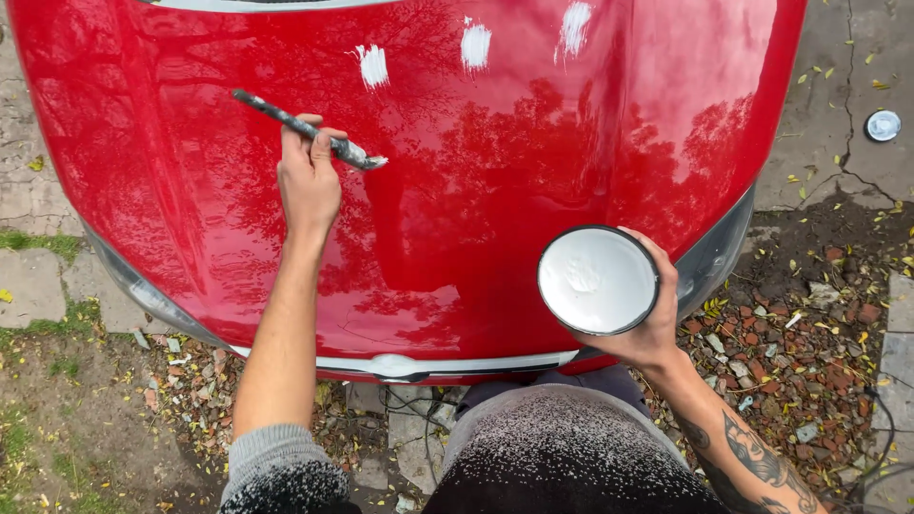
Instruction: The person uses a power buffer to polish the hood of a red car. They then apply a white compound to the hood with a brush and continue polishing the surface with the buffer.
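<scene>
The paintbrush (309, 130) lies across the red car bonnet (495, 190), its white-loaded bristles touching the glossy panel a little left of the middle, its long dark handle slanting up and away to the left. The left hand (308, 176) is closed around the handle near the ferrule, thumb and fingers pinching it from above.

Judging by the paint, the work has barely begun. Three short white dabs (473, 43) sit in a row near the top of the bonnet, well apart from one another, and the brush is placing what looks like a fourth mark below the leftmost one. The rest of the panel is bare red, mirroring trees and sky, so nearly all of the surface is unpainted.

The right hand (647, 319) wraps around a round tin of white paint (597, 281), holding it level over the bonnet's lower right edge. The tin looks full almost to its dark rim, which fits with little paint having been used.

Below the bonnet runs the chrome trim (400, 365) of the car's front, and the person's grey speckled top fills the bottom of the view. The ground around is paving slabs, grass, fallen leaves and rubble (800, 352). A round lid (883, 125) lies on the pavement at the upper right, well away from the tin.
</scene>
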